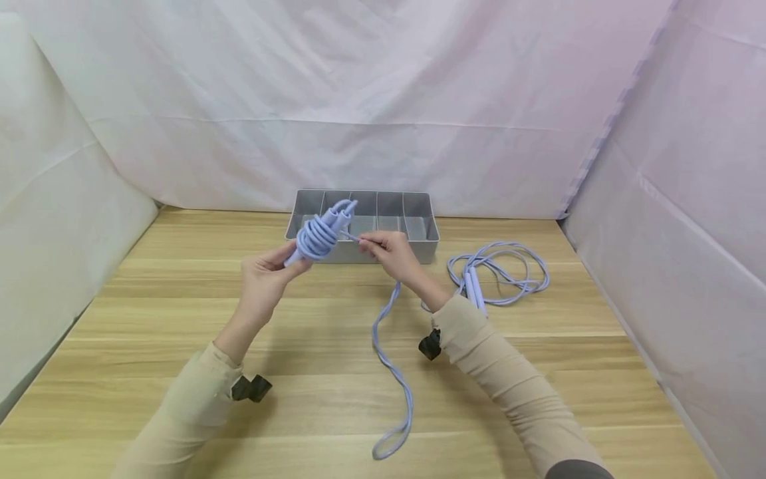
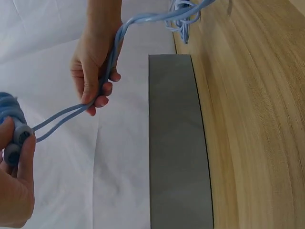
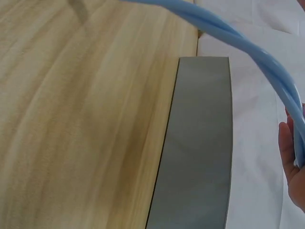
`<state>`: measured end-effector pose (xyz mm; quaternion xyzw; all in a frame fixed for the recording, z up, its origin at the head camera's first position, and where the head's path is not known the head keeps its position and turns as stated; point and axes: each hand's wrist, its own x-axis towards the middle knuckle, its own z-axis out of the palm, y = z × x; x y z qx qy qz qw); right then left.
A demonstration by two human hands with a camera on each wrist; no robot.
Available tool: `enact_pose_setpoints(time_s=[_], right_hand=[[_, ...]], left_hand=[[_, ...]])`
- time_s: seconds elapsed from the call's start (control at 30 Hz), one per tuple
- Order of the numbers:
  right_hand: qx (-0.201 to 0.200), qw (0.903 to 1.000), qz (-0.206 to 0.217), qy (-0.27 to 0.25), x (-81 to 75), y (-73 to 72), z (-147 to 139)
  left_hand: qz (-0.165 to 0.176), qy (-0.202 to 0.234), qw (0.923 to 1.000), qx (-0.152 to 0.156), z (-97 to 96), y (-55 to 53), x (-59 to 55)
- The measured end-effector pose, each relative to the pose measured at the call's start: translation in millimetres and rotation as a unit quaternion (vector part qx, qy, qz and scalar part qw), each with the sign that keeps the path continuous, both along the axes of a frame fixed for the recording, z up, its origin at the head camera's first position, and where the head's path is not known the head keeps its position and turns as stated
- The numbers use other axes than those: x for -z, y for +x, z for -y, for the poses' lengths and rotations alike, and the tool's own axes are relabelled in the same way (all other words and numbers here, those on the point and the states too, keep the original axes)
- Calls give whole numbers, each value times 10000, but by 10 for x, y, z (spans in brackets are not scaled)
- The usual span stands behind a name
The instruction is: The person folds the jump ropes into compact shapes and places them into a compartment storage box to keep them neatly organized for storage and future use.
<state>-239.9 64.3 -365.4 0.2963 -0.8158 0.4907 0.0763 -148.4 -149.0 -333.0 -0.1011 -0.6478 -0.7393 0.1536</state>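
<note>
A light blue jump rope [image 1: 317, 237] is up in the air in front of the grey box, its cord wound several times round its two handles, which lie side by side. My left hand [image 1: 263, 279] grips the lower ends of the handles between thumb and fingers. To its right, my right hand [image 1: 391, 256] pinches the doubled cord, which runs taut to the handles in the left wrist view. Below the right hand the loose cord [image 1: 391, 369] hangs down, ending in a loop. In the right wrist view, the right hand [image 3: 296, 181] is partly cut off by the frame edge.
At the back of the wooden table [image 1: 335, 412] stands a grey box [image 1: 389, 251] divided into several compartments. A second blue jump rope [image 1: 509, 249] lies loosely coiled on the right, its handles partly behind the right forearm. White cloth [image 1: 383, 100] encloses the back and sides.
</note>
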Motion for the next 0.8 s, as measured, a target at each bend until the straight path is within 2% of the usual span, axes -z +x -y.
enact_pose_setpoints(time_s=[0.13,0.27,0.47,0.6,0.67,0.7,0.77,0.8], right_hand=[[-73,9974,-571,435,18,77,37],[-237,9887,-1241,803,-6,159,77],[-429,9701,-2004,1302,-60,262,128],[-483,9617,-2175,1595,-101,326,144],[-505,9576,-2211,1775,-126,357,150],[-515,9554,-2239,1856,-140,371,153],[-521,9504,-2312,2012,-165,394,156],[-520,9476,-2354,2094,-179,406,155]], left_hand=[[12,189,9981,-595,-17,-69,30],[-13,152,9943,-1057,-25,-119,66],[-2,-24,9902,-1394,-36,-183,125],[-59,-410,9876,-1516,-43,-200,177],[-162,-922,9815,-1669,-46,-197,200],[-229,-1270,9757,-1771,-50,-192,206],[-421,-2087,9559,-2025,-58,-178,212],[-521,-2531,9418,-2152,-62,-169,210]])
